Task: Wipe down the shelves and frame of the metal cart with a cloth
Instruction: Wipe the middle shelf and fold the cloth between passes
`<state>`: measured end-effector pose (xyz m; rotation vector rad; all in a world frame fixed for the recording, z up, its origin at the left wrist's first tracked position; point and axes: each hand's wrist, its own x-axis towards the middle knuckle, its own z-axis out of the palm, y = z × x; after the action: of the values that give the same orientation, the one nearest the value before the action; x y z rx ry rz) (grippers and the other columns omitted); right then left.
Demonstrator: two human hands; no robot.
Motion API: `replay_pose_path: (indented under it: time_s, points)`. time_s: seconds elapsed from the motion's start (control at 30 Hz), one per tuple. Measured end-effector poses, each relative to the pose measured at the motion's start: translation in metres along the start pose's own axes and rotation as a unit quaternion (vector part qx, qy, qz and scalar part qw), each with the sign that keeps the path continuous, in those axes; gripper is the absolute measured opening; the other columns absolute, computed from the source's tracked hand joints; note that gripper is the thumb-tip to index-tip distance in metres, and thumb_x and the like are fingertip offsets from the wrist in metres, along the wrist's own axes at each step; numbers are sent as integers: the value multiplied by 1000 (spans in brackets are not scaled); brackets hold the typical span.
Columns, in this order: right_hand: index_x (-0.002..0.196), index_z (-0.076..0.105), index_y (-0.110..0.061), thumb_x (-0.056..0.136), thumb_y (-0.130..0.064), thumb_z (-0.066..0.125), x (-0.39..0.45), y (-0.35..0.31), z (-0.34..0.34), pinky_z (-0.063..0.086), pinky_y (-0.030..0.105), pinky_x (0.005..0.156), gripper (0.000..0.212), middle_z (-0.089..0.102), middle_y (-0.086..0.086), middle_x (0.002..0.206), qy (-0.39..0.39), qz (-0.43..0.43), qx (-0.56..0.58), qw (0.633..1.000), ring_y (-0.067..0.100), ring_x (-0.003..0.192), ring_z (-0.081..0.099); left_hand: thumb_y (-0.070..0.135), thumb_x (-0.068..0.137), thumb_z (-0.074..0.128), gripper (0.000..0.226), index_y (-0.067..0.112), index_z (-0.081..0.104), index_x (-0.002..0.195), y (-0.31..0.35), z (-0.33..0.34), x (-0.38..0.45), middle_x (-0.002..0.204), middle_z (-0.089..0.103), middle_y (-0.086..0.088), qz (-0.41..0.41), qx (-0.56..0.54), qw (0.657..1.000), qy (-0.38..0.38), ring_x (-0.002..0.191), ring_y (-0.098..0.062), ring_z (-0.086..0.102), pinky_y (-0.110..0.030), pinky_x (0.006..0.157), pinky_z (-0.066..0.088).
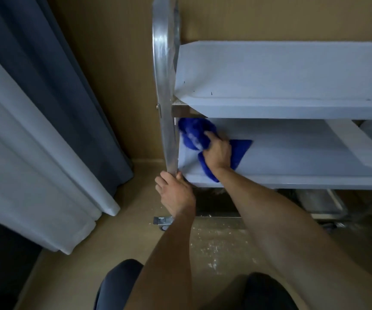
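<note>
We've one head cam only, wide-angle, looking fwd and steeply down, close on the metal cart at arm's reach; floor fills the btm.

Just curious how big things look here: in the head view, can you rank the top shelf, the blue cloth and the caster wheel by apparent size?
1. Top shelf, by far the largest, and cut off at the right edge.
2. Blue cloth, partly hidden under the right hand.
3. Caster wheel, smallest, though farther from the camera.
</note>
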<state>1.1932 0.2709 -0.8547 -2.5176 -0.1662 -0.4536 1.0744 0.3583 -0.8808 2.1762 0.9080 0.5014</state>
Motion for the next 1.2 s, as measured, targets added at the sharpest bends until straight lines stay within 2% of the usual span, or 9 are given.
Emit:
replay_pose_path:
  time_s: [0.07,0.23,0.37,0.47,0.6,0.77,0.93,1.03,1.2]
  points:
    - [114,67,-19,80,-17,63,0,59,-38,50,45,75,34,66,22,102,52,109,-39,992,43,94,61,34,101,45,24,13,41,112,-4,0,0,113,47,-9,7,-2,1000,0,102,-27,50,-42,77,48]
    - [142,43,-10,96,-38,42,-7,162,-103,24,54,112,54,29,26,153,81,305,-143,938,40,142,26,47,98,33,26,21,35,98,-11,-6,3,97,47,-4,61,8,998,15,86,-25,54,-42,70,52]
    - [154,23,-17,97,-37,44,13,145,-78,33,50,108,64,29,23,155,-5,203,-132,970,40,140,30,48,98,30,27,21,37,96,-3,-17,16,89,51,-4,109,-8,994,15,75,-21,56,-35,66,48]
    - [151,33,-22,97,-40,47,16,69,-26,39,46,102,58,40,24,146,-67,95,-112,987,43,130,42,50,97,32,30,22,41,96,2,-19,16,87,56,-2,90,-29,995,4,74,-19,59,-35,67,52]
    - [126,55,-23,94,-46,50,-7,-50,29,43,46,97,40,50,14,131,-125,-38,-70,989,34,119,47,45,99,35,31,16,42,102,4,-20,14,99,58,-9,76,-29,997,-4,86,-27,59,-39,71,48]
    - [100,57,-22,90,-32,63,-14,-65,40,49,42,91,15,57,4,115,-155,-130,-82,976,25,114,50,45,100,34,29,17,42,104,3,-25,14,97,56,-5,61,-27,998,0,83,-21,56,-35,67,44]
    - [81,51,-22,92,-32,51,-15,-45,24,51,37,71,15,62,1,87,-67,-66,-52,994,21,86,61,46,98,34,24,22,38,100,20,-20,3,100,56,-5,43,-21,999,-18,91,-24,58,-42,75,51]
    - [105,61,-13,95,-41,49,-17,-2,4,48,42,81,31,64,14,106,-16,13,-71,997,31,103,58,46,100,36,24,22,38,104,21,-16,-1,104,55,-4,40,-14,999,-29,95,-22,57,-37,74,47]
    - [133,47,-10,98,-40,47,-30,133,-90,41,51,95,46,48,27,135,49,214,-160,962,43,125,44,41,102,38,30,14,42,114,26,-13,-10,112,57,-10,25,5,1000,13,103,-28,57,-42,77,49]
